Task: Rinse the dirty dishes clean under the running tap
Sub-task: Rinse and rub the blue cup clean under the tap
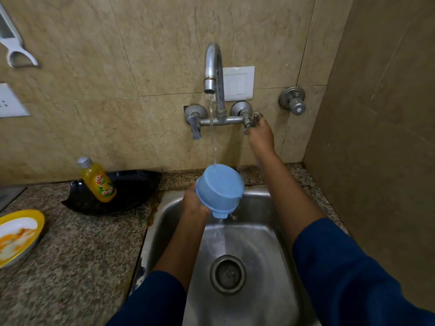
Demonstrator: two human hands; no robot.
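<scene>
left hand (194, 203), fingers clamped on blue plastic bowl (220, 189) under stream (213, 137); right hand (261, 136), 1 o'clock, fingers closed round tap lever (255, 118).

Blue bowl (219, 187) under stream (213, 137); right hand (261, 135) seemingly gripping lever (253, 121).

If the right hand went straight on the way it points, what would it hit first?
The right tap lever: the right hand is at it now. Just behind lies the tiled wall, though depth is hard to judge.
</scene>
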